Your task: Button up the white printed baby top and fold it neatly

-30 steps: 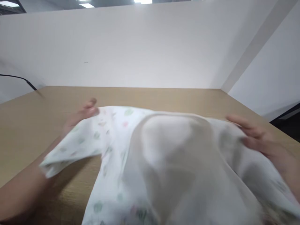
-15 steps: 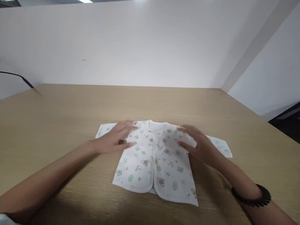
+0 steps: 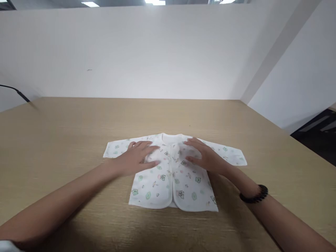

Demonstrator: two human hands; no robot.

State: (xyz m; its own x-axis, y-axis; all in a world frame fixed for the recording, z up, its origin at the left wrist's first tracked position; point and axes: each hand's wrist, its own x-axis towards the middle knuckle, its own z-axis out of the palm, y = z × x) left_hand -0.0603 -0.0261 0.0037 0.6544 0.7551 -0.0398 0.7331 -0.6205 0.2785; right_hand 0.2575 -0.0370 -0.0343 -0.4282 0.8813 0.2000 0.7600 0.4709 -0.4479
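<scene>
A white baby shirt (image 3: 154, 189) with green and pink animal prints lies spread flat, its neckline away from me and both sleeves stretched out sideways. Its two front panels meet along the middle, with a narrow gap at the hem. My left hand (image 3: 139, 157) rests on or just over the left chest and the base of that sleeve, fingers apart. Over the right chest is my right hand (image 3: 202, 155), its fingers also spread. Neither hand grips the cloth. Parts of both shoulders are hidden under the hands.
The shirt lies on a wooden table (image 3: 91, 119) that ends at a white wall (image 3: 157, 52). A black cable (image 3: 22, 95) comes in at the far left edge. On my right wrist sits a black beaded bracelet (image 3: 254, 196). A dark object (image 3: 320, 136) stands beyond the right table edge.
My right hand has moved inward and to the left, and my left hand slightly to the right. The right sleeve lies straighter and higher. The camera view has shifted a little.
</scene>
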